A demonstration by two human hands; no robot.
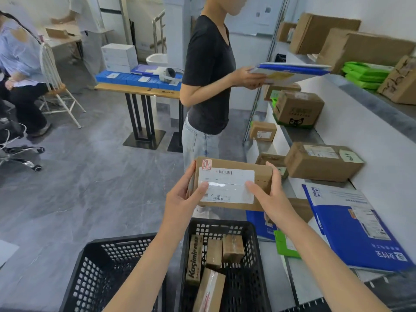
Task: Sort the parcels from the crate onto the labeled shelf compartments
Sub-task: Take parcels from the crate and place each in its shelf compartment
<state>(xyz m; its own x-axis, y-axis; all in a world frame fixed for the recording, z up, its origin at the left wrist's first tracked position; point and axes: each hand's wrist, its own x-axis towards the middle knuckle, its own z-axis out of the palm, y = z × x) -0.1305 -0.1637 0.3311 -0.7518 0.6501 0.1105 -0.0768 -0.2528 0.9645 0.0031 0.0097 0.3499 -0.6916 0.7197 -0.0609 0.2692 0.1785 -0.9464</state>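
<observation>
Parcel [227, 176] aloft, clear of crate [225, 222] rim

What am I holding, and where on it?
A cardboard parcel, gripped at its two short ends: left hand on the left, right hand on the right, thumbs on its label.

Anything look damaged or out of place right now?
Nothing looks damaged. The parcel held by the left hand and right hand looks intact, label up. Only the remaining parcels in the crate lie jumbled, leaning at different angles.
</observation>
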